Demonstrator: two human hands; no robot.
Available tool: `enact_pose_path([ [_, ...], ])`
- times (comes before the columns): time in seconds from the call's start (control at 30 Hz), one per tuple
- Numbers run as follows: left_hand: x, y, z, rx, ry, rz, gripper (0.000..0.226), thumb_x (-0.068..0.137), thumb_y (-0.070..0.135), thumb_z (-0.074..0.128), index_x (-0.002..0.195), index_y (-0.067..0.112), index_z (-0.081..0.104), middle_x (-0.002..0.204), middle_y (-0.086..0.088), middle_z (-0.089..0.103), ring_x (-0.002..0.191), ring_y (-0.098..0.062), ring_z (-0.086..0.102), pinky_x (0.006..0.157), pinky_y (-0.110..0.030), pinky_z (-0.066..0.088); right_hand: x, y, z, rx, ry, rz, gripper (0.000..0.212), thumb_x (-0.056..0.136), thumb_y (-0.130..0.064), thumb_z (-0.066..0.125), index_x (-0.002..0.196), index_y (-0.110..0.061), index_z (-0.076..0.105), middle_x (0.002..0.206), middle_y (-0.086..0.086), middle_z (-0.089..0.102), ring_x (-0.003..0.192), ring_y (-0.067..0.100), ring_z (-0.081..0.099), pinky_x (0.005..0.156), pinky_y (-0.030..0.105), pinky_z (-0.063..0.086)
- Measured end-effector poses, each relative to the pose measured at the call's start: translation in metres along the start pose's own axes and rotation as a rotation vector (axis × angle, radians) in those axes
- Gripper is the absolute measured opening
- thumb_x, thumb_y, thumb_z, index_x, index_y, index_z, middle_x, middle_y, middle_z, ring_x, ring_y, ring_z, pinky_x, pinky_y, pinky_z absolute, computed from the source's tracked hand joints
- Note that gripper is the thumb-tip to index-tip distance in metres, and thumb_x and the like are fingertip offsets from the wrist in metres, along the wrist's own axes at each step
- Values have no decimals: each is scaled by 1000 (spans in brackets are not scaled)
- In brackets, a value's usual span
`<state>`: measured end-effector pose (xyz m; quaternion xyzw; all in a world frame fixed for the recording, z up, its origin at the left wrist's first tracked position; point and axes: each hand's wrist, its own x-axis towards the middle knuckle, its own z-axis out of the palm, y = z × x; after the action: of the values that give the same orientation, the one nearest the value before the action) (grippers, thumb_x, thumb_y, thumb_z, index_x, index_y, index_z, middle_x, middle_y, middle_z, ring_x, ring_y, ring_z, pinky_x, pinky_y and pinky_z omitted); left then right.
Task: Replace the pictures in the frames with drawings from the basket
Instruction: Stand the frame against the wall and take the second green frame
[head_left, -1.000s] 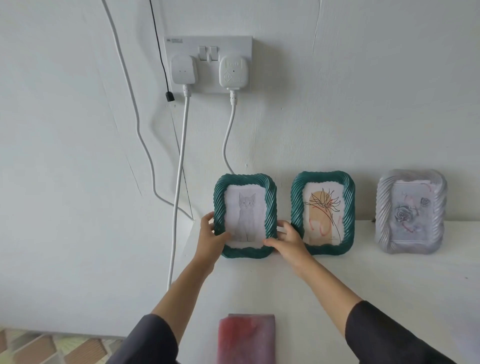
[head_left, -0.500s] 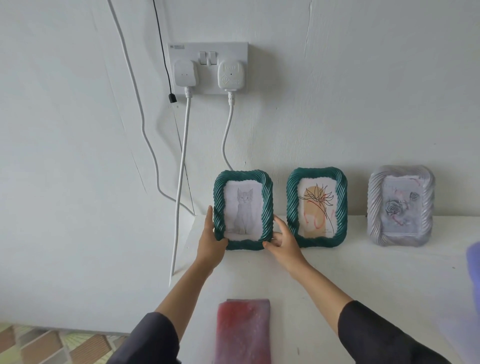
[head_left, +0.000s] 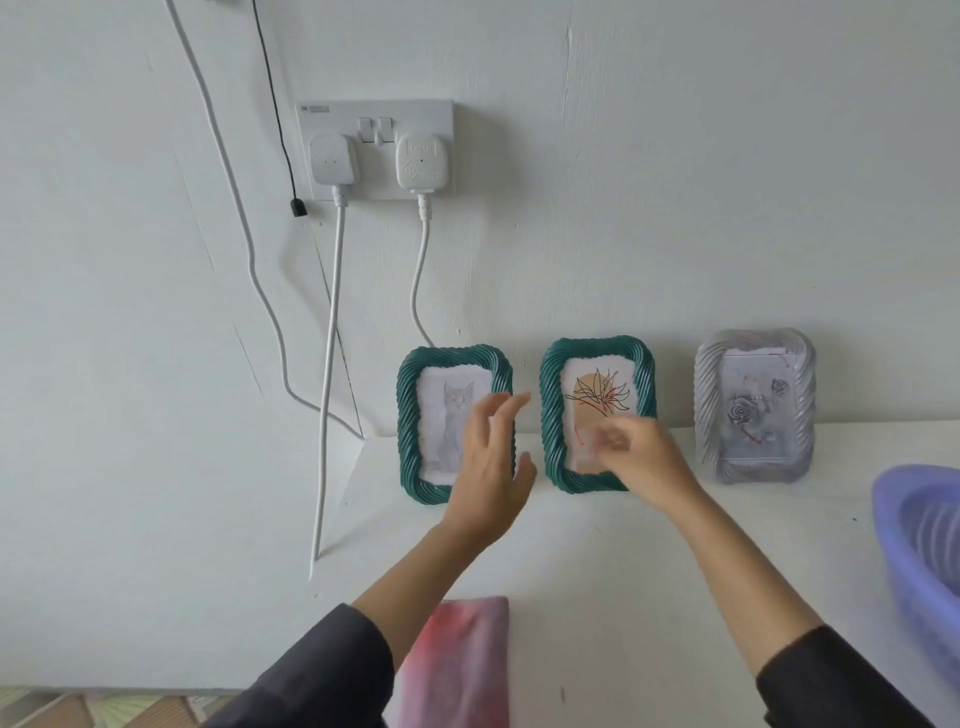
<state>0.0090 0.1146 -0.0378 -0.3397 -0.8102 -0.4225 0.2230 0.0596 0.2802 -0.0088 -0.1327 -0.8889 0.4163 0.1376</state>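
Three small frames stand against the wall on a white table (head_left: 613, 561). The left green frame (head_left: 415, 415) holds a grey cat drawing. The middle green frame (head_left: 550, 395) holds a plant drawing over an orange shape. The silver frame (head_left: 753, 405) on the right holds a rose picture. My left hand (head_left: 493, 467) hovers open in front of the cat frame's right side, apart from it. My right hand (head_left: 639, 457), blurred, is in front of the middle frame's lower part with fingers loosely curled; whether it touches the frame is unclear. A purple basket (head_left: 919, 535) sits at the right edge.
A red and pink picture (head_left: 457, 665) lies flat at the table's near edge. A double wall socket (head_left: 374, 150) with two white plugs sits above the frames; white cables (head_left: 327, 389) hang down past the table's left edge. Patterned floor shows at the bottom left.
Both hands have let go of the cat frame, which now stands on the table. They have moved right, the right hand reaching the middle frame. The basket has come into view.
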Motion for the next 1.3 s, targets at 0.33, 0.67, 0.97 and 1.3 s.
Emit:
enact_pose_path([
  [0.33,30,20,58,-51,-359,-357,98,81,-5,53,146,38,-6,150,-17,5,140,-36,11,111,-45,24,26,59,-27,54,54,-20,81,91,-6,54,148,-29,1,158,-5,5,142,20,19,112,35,23],
  [0.67,31,13,45,-236,-254,-507,75,85,-14,46,143,30,28,103,-7,49,89,-20,52,75,-28,52,16,86,-25,214,120,-32,76,83,3,61,136,-41,28,92,8,58,79,21,57,65,19,51],
  [0.97,7,43,13,-319,-276,-511,70,87,-7,49,142,32,31,104,-4,51,71,-11,50,57,-18,45,-41,69,-40,376,152,-41,57,83,1,61,131,-26,48,83,1,55,68,13,51,64,15,48],
  [1.3,-38,111,-6,-520,-317,-704,62,84,-7,49,137,24,39,81,-4,56,79,-20,56,78,-31,51,-122,53,-97,495,116,-99,46,81,4,63,120,-19,56,81,6,56,55,-3,54,57,12,47],
])
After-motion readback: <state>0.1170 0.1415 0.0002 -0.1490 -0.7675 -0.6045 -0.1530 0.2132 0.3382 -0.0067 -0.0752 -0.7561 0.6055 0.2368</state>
